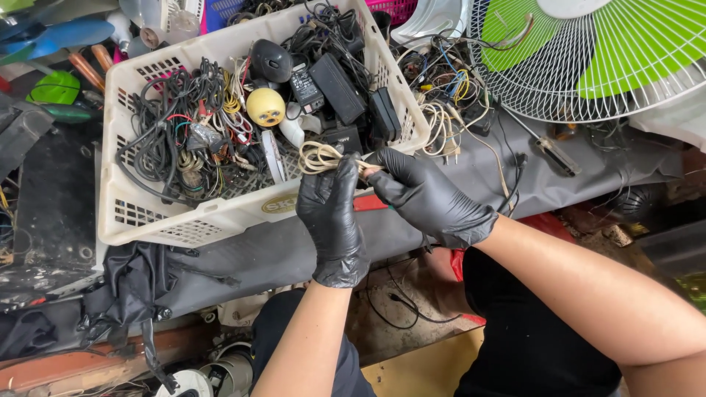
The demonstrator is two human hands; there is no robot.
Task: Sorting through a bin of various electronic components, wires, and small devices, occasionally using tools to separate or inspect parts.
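Both my hands wear black gloves and meet in front of a cream plastic basket (118, 220). My left hand (334, 220) pinches the end of a coiled beige cable (318, 156) that loops over the basket's front rim. My right hand (430, 198) grips the same cable end from the right, fingertips touching the left hand's. A red-handled tool (370, 203) lies partly hidden under my hands.
The basket holds tangled black wires, power adapters (337, 87), a black mouse (271, 60) and a yellow round part (265, 107). Loose wires (445, 95) lie right of it. A fan guard with green blades (588, 51) sits at top right. Black cloth (132, 283) hangs below.
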